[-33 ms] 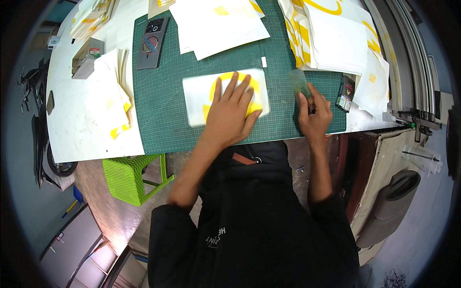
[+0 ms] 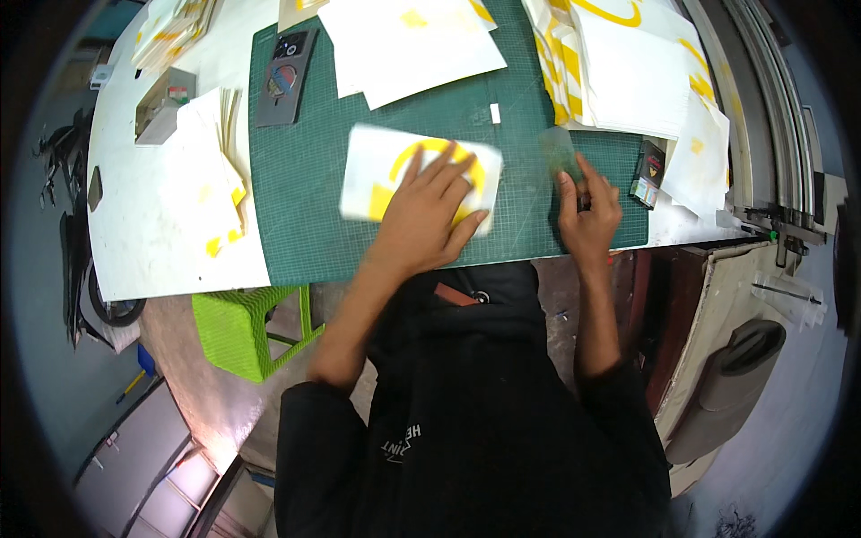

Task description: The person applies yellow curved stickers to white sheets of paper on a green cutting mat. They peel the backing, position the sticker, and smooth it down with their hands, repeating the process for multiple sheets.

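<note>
My left hand (image 2: 429,211) lies flat with its fingers stretched over a white sheet printed in yellow (image 2: 363,170). The sheet rests slightly turned on the green cutting mat (image 2: 305,206), its edges a little blurred. To the right, my right hand (image 2: 589,208) is closed around the near end of a thin, see-through, card-like blade (image 2: 558,148). The blade points away from me above the mat, apart from the sheet. Its exact kind I cannot make out.
Larger white-and-yellow sheets (image 2: 421,54) lie beyond my left hand. A thick stack (image 2: 628,85) stands at far right, a small dark box (image 2: 647,170) near it. Left are a phone (image 2: 282,85), more folded papers (image 2: 206,170) and a grey tray (image 2: 157,117). A green stool (image 2: 238,332) stands below.
Under my left hand the printed sheet has turned clockwise on the mat. My right hand and the see-through blade have hardly moved.
</note>
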### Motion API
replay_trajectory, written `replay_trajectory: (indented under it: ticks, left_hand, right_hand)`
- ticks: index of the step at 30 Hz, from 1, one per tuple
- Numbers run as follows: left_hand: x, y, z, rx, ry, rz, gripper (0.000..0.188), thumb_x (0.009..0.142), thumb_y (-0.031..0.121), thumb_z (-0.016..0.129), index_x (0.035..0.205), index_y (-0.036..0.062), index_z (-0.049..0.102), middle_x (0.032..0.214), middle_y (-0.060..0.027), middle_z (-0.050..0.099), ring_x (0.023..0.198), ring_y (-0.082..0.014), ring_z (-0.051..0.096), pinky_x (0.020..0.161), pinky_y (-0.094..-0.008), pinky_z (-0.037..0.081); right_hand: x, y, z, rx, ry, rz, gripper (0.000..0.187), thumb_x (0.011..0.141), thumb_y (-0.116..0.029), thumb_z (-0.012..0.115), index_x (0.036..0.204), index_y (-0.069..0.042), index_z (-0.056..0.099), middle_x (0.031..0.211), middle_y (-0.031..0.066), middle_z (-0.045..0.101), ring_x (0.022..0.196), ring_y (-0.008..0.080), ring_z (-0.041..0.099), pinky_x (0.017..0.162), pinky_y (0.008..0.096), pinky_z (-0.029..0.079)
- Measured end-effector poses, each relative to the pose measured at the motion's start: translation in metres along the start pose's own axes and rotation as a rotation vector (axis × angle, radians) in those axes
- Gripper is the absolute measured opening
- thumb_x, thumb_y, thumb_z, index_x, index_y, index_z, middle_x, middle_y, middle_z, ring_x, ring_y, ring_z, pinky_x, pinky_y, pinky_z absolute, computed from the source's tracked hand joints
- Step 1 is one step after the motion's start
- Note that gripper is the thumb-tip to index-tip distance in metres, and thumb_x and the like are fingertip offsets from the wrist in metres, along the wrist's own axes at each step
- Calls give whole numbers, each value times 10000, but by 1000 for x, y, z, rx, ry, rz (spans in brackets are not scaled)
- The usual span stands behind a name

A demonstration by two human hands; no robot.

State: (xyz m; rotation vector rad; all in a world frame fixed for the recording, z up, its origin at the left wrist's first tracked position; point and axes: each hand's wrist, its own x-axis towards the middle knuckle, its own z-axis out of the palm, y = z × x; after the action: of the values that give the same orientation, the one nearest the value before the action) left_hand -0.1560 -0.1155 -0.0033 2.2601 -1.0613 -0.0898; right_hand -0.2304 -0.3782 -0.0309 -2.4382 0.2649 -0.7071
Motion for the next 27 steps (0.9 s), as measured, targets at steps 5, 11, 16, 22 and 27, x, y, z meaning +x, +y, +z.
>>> replay_trajectory:
  ticks: [5, 11, 16, 22, 27]
  left_hand:
    - [-30, 10, -3, -118, 113, 121, 155, 909, 177, 781, 922, 44, 704, 1114, -103, 729, 1243, -377, 665, 1197, -614, 380]
    - [-46, 18, 15, 301, 189, -361, 689, 1031, 312, 632, 1596, -12, 406, 1667, -313, 325, 1565, -524, 259, 1224, -715, 187]
    - [-35, 14, 24, 443, 73, -422, 827, 1041, 553, 528, 1630, 0, 353, 1702, -351, 199, 1589, -553, 143, 1206, -773, 98]
    - [-28, 22, 24, 406, 116, -447, 888, 991, 654, 561, 1650, 93, 365, 1708, -344, 180, 1601, -533, 111, 1186, -803, 64]
    - [-27, 20, 23, 379, 118, -416, 736, 1022, 552, 565, 1641, 185, 413, 1716, -315, 188, 1602, -528, 114, 1196, -795, 61]
  right_hand:
    - [0, -1, -2, 7, -29, -7, 341, 932, -109, 792, 1256, -13, 741, 718, 34, 619, 664, 180, 553, 741, 348, 406]
    - [0, -2, 0, -7, -39, -27, 340, 945, -116, 777, 1263, -5, 738, 719, 34, 626, 678, 177, 563, 751, 352, 409]
    - [-1, -1, -1, -20, -52, -25, 335, 942, -118, 779, 1256, -8, 742, 726, 37, 643, 698, 194, 586, 754, 362, 416]
    - [2, -1, 1, -73, -14, -72, 322, 929, -116, 779, 1230, -9, 748, 770, 61, 637, 764, 228, 605, 765, 384, 434]
    - [1, -2, 0, -54, -44, -33, 313, 925, -120, 777, 1213, -1, 745, 830, 82, 648, 792, 246, 603, 791, 406, 446]
